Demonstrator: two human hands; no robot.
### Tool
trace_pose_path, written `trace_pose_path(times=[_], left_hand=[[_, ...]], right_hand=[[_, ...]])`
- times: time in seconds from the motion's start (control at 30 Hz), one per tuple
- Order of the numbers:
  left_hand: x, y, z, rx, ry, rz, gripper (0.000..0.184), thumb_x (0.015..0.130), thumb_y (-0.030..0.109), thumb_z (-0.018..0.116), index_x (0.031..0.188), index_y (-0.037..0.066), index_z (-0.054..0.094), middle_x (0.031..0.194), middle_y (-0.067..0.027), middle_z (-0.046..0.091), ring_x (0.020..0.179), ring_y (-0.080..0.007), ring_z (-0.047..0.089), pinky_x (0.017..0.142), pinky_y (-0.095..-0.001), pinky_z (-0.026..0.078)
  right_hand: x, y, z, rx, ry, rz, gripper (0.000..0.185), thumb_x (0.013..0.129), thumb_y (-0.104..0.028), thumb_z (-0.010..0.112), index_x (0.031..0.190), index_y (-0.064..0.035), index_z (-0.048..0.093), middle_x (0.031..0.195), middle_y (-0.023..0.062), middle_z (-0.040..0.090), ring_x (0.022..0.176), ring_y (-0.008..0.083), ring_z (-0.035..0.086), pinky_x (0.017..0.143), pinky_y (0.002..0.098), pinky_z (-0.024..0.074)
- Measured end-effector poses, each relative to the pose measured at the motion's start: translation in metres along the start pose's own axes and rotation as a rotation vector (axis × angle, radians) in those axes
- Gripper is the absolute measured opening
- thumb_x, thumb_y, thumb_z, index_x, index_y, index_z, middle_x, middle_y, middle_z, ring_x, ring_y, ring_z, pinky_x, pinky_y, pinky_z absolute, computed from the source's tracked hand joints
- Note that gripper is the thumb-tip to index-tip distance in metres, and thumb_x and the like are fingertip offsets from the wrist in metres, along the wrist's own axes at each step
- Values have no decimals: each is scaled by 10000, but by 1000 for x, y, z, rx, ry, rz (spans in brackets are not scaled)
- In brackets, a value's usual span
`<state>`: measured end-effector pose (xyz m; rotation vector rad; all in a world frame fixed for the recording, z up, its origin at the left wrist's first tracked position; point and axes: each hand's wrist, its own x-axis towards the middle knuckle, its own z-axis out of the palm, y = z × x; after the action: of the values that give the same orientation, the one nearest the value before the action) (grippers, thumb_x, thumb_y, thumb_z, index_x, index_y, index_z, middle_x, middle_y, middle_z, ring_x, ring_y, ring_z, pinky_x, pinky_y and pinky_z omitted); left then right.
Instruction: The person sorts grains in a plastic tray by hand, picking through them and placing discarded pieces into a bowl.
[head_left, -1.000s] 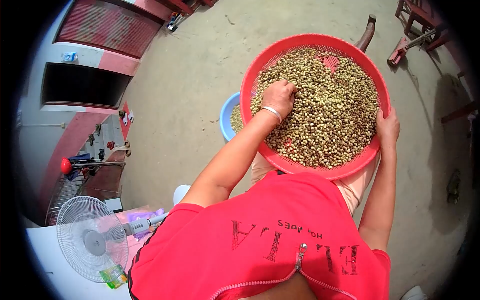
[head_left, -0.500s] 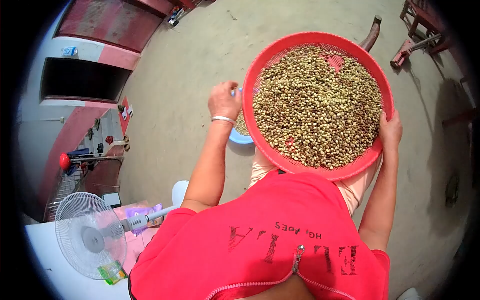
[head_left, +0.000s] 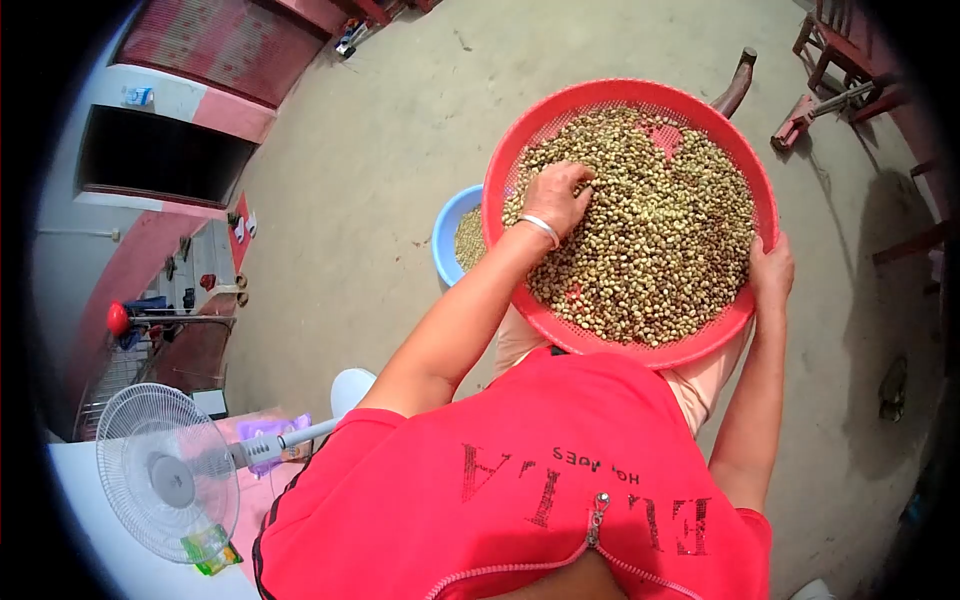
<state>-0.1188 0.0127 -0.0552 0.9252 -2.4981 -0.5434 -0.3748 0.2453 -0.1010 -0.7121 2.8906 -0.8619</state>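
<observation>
A round red sieve (head_left: pixel 515 130) rests over my lap, spread with many greenish-brown beans (head_left: pixel 660 230). My left hand (head_left: pixel 558 198) is over the beans on the sieve's left side, its fingers bent together at the beans; whatever they pinch is too small to make out. A pale bracelet circles that wrist. My right hand (head_left: pixel 772 270) grips the sieve's right rim. Partly hidden behind the sieve's left edge, a blue basin (head_left: pixel 444 240) on the floor holds paler beans (head_left: pixel 470 238).
A white fan (head_left: pixel 170 480) stands at the lower left beside a purple packet (head_left: pixel 262 445) and a green packet (head_left: pixel 212 550). A curved wooden piece (head_left: pixel 738 85) juts out behind the sieve. Wooden furniture (head_left: pixel 840 50) is at the upper right.
My left hand went left off the sieve, over the blue basin, and is now back over the beans. My right hand has kept hold of the rim.
</observation>
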Motion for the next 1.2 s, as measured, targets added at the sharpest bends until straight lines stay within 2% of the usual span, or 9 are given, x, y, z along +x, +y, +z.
trace_pose_path(times=[0.13, 0.37, 0.53, 0.6, 0.73, 0.87, 0.97, 1.07, 1.2], left_hand=[[13, -15, 28, 57, -11, 119, 144, 771, 116, 704, 914, 118, 687, 910, -92, 653, 909, -293, 631, 824, -405, 519], [13, -17, 35, 97, 4, 132, 101, 770, 110, 693, 870, 122, 681, 858, -82, 655, 876, -284, 638, 787, -405, 527], [2, -25, 2, 47, 0, 17, 97, 763, 110, 687, 858, 117, 674, 879, -86, 678, 857, -293, 645, 763, -405, 525], [-11, -39, -24, -61, 140, 80, 81, 769, 106, 681, 849, 116, 673, 877, -95, 680, 845, -298, 646, 751, -407, 524], [-38, -59, -76, 416, 240, -321, 118, 762, 168, 709, 864, 116, 682, 868, -105, 677, 849, -308, 641, 766, -421, 516], [-49, -79, -86, 484, 304, -299, 131, 763, 195, 716, 868, 122, 686, 877, -103, 675, 858, -312, 640, 765, -420, 516], [-38, -45, -68, 175, 142, -270, 104, 772, 159, 701, 862, 108, 693, 887, -116, 665, 874, -311, 638, 782, -409, 513], [-23, -25, -40, 23, 110, -20, 100, 775, 161, 697, 860, 108, 692, 876, -109, 660, 877, -305, 640, 780, -413, 516], [3, 6, -15, 150, -15, -86, 129, 793, 213, 691, 885, 122, 685, 884, -92, 656, 886, -286, 641, 795, -419, 524]], right_hand=[[-1, 1, 1, 1, -6, 23, 351, 850, -298, 584, 1054, -12, 589, 968, 262, 664, 928, 444, 633, 802, 510, 498], [-2, 0, 3, 49, 19, -10, 350, 851, -296, 575, 1052, -9, 591, 975, 261, 662, 923, 444, 631, 806, 511, 493], [-4, -4, -1, 20, -4, 12, 348, 853, -294, 569, 1056, -13, 593, 985, 257, 661, 930, 437, 631, 813, 503, 492], [-5, -6, -2, 56, 23, 4, 343, 850, -292, 569, 1059, -22, 596, 980, 252, 664, 926, 437, 633, 812, 502, 492], [-2, -7, -2, 22, -14, 34, 339, 848, -289, 569, 1063, -28, 595, 976, 251, 666, 925, 436, 634, 815, 501, 491], [-2, -4, 0, 47, -5, 1, 345, 847, -292, 573, 1070, -29, 589, 977, 252, 667, 930, 437, 635, 817, 504, 494], [3, 4, 3, 53, 2, -19, 348, 848, -296, 576, 1066, -26, 586, 968, 253, 668, 926, 447, 634, 815, 513, 494], [3, 6, 7, 36, 27, -35, 341, 850, -296, 578, 1055, -24, 584, 955, 258, 668, 917, 459, 631, 808, 523, 493], [1, 1, 1, 15, 4, -2, 334, 853, -294, 581, 1047, -22, 585, 961, 267, 663, 922, 460, 628, 803, 527, 491]])
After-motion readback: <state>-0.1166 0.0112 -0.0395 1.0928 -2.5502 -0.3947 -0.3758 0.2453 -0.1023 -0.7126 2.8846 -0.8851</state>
